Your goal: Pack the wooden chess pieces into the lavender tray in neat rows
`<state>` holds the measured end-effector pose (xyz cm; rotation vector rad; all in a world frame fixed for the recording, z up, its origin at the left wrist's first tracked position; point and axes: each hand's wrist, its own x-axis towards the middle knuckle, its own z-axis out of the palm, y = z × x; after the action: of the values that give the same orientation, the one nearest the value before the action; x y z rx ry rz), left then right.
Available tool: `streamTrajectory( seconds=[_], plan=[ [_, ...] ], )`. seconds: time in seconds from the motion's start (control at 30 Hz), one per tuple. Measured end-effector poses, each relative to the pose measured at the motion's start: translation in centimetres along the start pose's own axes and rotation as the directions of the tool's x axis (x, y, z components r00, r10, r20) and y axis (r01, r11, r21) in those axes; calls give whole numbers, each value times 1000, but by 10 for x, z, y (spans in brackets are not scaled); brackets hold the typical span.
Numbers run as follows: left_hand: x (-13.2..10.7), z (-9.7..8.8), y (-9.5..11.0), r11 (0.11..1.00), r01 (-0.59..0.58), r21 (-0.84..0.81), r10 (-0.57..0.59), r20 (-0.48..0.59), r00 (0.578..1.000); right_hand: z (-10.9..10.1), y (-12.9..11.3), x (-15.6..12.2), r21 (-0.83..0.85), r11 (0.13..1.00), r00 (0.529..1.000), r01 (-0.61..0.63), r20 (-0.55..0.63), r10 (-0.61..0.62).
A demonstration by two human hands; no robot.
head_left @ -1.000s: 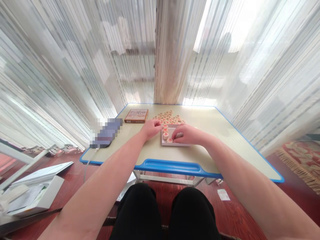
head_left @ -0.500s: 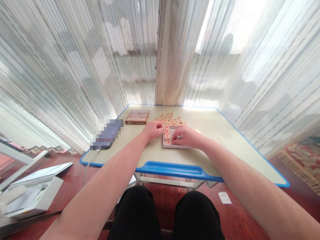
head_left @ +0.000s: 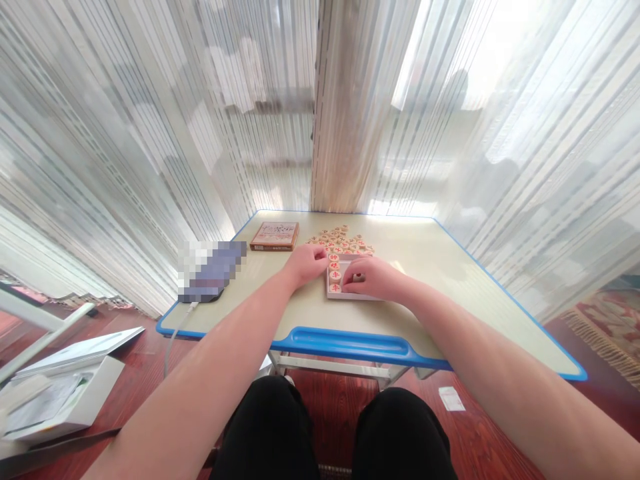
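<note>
A shallow white box tray (head_left: 357, 297) lies on the table, with a column of round wooden Chinese chess pieces (head_left: 335, 275) marked in red along its left side. My right hand (head_left: 373, 277) reaches into the tray from the right, fingers bent down, its tips beside the nearest piece. Whatever lies between those fingertips is hidden. At the tray's far left corner is my left hand (head_left: 306, 263), fingers curled together against or close to the wall; I cannot make out anything in them. Just beyond the tray lies a loose heap of chess pieces (head_left: 340, 238).
A brown printed box (head_left: 275, 236) stands at the table's back left. Nearer, a phone (head_left: 215, 273) with a white cable lies by the left edge. The pale table (head_left: 480, 307) has a blue rim and a blue pen groove (head_left: 350, 341) in front. Curtains hang behind.
The view has tilted slightly, so the table appears a little lower. Both hands keep almost the same places; the right fingers have shifted slightly within the tray.
</note>
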<state>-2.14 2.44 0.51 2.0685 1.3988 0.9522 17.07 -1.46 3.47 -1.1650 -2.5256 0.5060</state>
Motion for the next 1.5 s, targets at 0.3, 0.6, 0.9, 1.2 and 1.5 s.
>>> streamTrajectory(
  seconds=[0.3, 0.6, 0.9, 1.2, 1.5],
  plan=[
    [3, 0, -2, 999, 20, 46, -18, -47, 999, -5, 10, 1, -44, 995, 977, -90, -198, 79],
    [5, 1, -7, 998, 59, 31, -59, -12, 998, -12, 34, 4, -136, 932, 919, -337, -262, 294],
    [3, 0, -5, 999, 27, 42, -27, -3, 1000, -16, 33, 1, -79, 929, 923, -360, -174, 343],
    [3, -1, -4, 996, 40, 81, -40, -3, 999, -15, 41, 5, 31, 908, 840, -417, -369, 398],
    [4, -1, -5, 990, 138, -19, -138, 20, 990, -11, 64, 6, -24, 933, 862, -358, -392, 321]
  ],
)
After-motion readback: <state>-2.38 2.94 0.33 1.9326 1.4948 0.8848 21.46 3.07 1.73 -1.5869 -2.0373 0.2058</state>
